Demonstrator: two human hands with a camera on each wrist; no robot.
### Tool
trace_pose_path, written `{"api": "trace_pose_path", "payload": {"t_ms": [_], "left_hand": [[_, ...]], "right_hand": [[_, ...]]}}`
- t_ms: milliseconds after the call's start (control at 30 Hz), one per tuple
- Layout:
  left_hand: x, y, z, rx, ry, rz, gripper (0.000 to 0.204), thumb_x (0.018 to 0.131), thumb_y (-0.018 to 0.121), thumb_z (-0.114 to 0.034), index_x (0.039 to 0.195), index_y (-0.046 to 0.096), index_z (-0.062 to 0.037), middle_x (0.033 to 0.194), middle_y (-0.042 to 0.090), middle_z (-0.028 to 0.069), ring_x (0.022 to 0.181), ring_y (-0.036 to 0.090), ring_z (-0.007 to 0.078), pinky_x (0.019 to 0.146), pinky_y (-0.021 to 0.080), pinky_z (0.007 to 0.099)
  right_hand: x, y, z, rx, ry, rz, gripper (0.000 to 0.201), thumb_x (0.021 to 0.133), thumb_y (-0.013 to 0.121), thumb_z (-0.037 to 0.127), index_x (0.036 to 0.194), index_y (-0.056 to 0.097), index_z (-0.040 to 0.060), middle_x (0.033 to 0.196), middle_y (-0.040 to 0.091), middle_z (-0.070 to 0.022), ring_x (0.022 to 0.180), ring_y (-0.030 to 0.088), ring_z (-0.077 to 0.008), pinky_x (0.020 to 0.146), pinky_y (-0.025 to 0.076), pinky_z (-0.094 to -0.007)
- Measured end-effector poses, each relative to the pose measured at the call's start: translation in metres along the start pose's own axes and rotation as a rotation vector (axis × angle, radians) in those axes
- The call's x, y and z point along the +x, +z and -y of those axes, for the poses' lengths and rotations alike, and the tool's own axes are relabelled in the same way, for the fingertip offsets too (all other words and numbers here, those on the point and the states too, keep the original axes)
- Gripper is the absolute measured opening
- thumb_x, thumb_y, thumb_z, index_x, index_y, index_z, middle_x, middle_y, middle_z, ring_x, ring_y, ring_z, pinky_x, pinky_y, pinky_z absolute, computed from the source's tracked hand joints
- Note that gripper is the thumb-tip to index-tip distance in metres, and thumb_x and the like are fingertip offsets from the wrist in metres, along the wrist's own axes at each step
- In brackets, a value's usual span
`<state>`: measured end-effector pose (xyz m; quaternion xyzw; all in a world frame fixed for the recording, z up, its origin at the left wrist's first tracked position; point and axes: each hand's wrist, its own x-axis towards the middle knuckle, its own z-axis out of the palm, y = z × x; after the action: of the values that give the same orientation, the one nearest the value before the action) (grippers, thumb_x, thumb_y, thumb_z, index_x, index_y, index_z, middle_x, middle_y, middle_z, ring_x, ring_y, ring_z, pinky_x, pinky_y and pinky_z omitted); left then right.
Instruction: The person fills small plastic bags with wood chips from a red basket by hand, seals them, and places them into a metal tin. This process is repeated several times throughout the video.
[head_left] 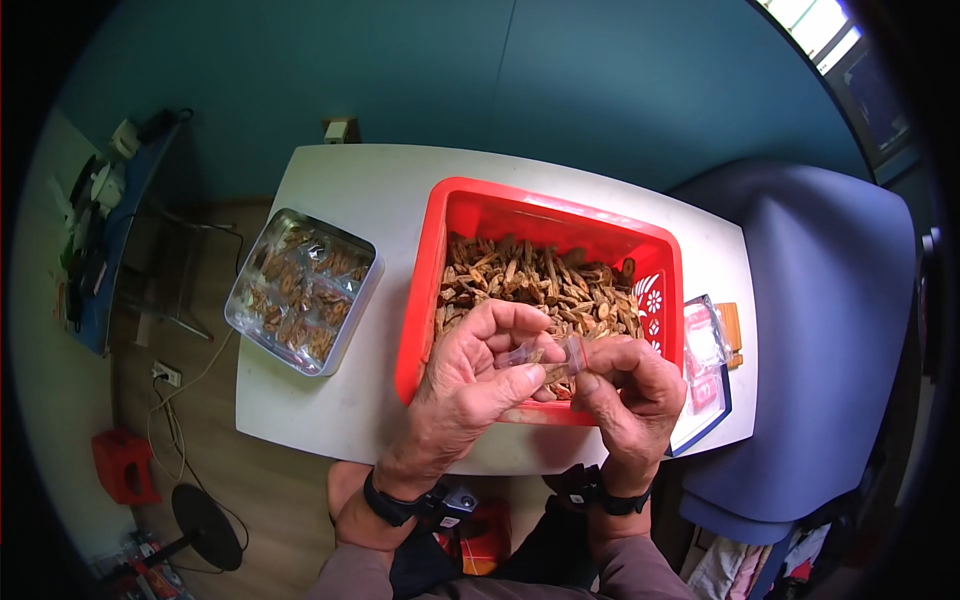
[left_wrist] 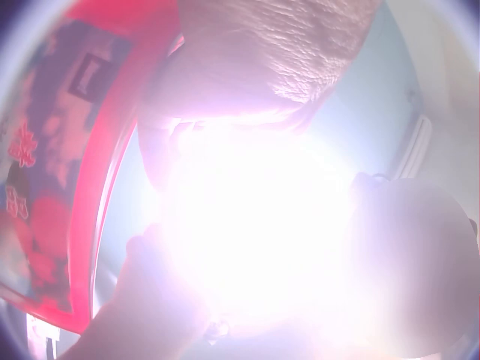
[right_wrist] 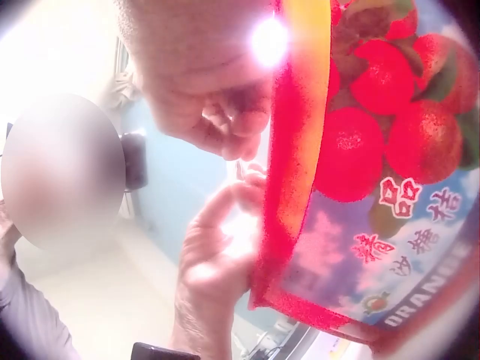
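A small clear zip bag point(head_left: 530, 356) with a red strip at its mouth is between both hands, above the near rim of a red plastic basket point(head_left: 421, 320). My left hand point(head_left: 468, 388) holds the bag's body between thumb and fingers. At the red-striped mouth, my right hand point(head_left: 632, 402) pinches with thumb and forefinger. A few brown bits show through the plastic. Dried brown root-like slices point(head_left: 510, 275) fill much of the basket. Strong glare hides the bag in the left wrist view; in the right wrist view the fingertips of both hands meet beside the basket.
A metal tin point(head_left: 366, 300) with several filled clear bags point(head_left: 300, 295) stands on the white table point(head_left: 350, 190), left of the basket. To the right lie a shallow tray with pink-marked clear packets point(head_left: 706, 345) and a wooden block point(head_left: 733, 330). A blue-covered chair point(head_left: 815, 350) adjoins the table.
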<state>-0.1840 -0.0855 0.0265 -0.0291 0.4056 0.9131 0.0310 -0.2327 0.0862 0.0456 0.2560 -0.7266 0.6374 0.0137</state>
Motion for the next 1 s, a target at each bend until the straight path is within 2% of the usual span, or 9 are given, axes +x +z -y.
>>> {"api": "trace_pose_path", "payload": {"t_ms": [133,233,300,433,567,667,733,833,1000], "left_hand": [[-0.001,-0.003,0.000,0.103,-0.012,-0.044,0.043,0.092,0.065,-0.003,0.130,0.046,-0.0025,0.110,0.064,0.0081,0.097,0.063,0.0102,0.080,0.054,0.0214],[-0.002,0.000,-0.002,0.148,-0.012,-0.063,0.049,0.092,0.067,-0.003,0.134,0.043,-0.0032,0.111,0.066,0.0090,0.097,0.065,0.0113,0.077,0.053,0.0197],[-0.001,0.001,-0.003,0.158,0.003,-0.055,0.052,0.092,0.067,-0.003,0.136,0.041,-0.0033,0.111,0.066,0.0096,0.100,0.065,0.0122,0.078,0.054,0.0206],[-0.003,0.004,-0.005,0.186,-0.008,-0.027,0.058,0.092,0.066,-0.001,0.142,0.037,-0.0041,0.114,0.065,0.0123,0.104,0.065,0.0136,0.081,0.054,0.0228],[-0.002,0.006,-0.003,0.129,0.001,-0.043,0.058,0.093,0.065,-0.001,0.143,0.034,-0.0024,0.115,0.064,0.0138,0.104,0.064,0.0137,0.085,0.055,0.0247],[0.000,0.004,0.000,0.139,0.036,-0.046,0.047,0.095,0.062,-0.002,0.137,0.042,0.0003,0.115,0.063,0.0131,0.103,0.064,0.0131,0.087,0.056,0.0262],[0.000,0.002,0.000,0.180,0.034,-0.032,0.032,0.095,0.062,-0.004,0.125,0.052,0.0023,0.109,0.064,0.0099,0.097,0.064,0.0118,0.087,0.057,0.0270],[-0.001,0.002,0.000,0.180,-0.015,-0.065,0.020,0.095,0.063,-0.005,0.114,0.058,0.0013,0.103,0.064,0.0065,0.089,0.063,0.0091,0.082,0.056,0.0250],[0.000,0.001,0.000,0.201,0.028,-0.069,0.016,0.095,0.065,-0.005,0.109,0.059,-0.0002,0.096,0.062,0.0029,0.082,0.059,0.0062,0.074,0.053,0.0216]], "right_hand": [[0.001,-0.002,-0.001,-0.011,-0.007,0.021,0.012,0.079,0.068,-0.010,0.089,0.064,-0.0035,0.078,0.067,-0.0065,0.059,0.059,-0.0074,0.055,0.045,-0.0218],[0.001,-0.004,0.005,-0.054,0.067,0.048,0.014,0.078,0.072,-0.006,0.090,0.066,-0.0027,0.075,0.067,-0.0046,0.057,0.060,-0.0071,0.054,0.045,-0.0221],[0.005,-0.001,0.009,-0.038,0.098,0.061,0.018,0.076,0.074,-0.003,0.092,0.067,-0.0020,0.072,0.067,-0.0033,0.056,0.061,-0.0073,0.053,0.046,-0.0225],[0.004,-0.005,0.001,-0.135,-0.004,0.137,0.017,0.080,0.074,-0.004,0.095,0.067,-0.0028,0.074,0.068,-0.0050,0.058,0.063,-0.0077,0.054,0.048,-0.0214],[0.000,-0.006,-0.001,-0.063,0.023,0.056,0.013,0.083,0.073,-0.004,0.095,0.066,-0.0031,0.074,0.068,-0.0050,0.059,0.063,-0.0072,0.055,0.048,-0.0212],[-0.003,-0.007,0.004,0.061,0.146,-0.003,0.009,0.088,0.068,-0.002,0.092,0.060,-0.0029,0.083,0.065,-0.0080,0.064,0.060,-0.0092,0.059,0.048,-0.0222],[-0.003,-0.008,0.001,0.067,0.134,-0.007,0.009,0.088,0.068,-0.002,0.092,0.060,-0.0029,0.083,0.065,-0.0081,0.064,0.060,-0.0091,0.059,0.048,-0.0221],[-0.004,-0.008,-0.002,0.057,0.104,-0.016,0.011,0.087,0.071,-0.002,0.093,0.063,-0.0026,0.080,0.066,-0.0061,0.064,0.060,-0.0077,0.058,0.048,-0.0220],[0.000,-0.007,-0.001,0.032,0.069,-0.004,0.012,0.083,0.074,-0.003,0.091,0.065,-0.0018,0.078,0.067,-0.0058,0.061,0.060,-0.0070,0.056,0.047,-0.0230]]}}
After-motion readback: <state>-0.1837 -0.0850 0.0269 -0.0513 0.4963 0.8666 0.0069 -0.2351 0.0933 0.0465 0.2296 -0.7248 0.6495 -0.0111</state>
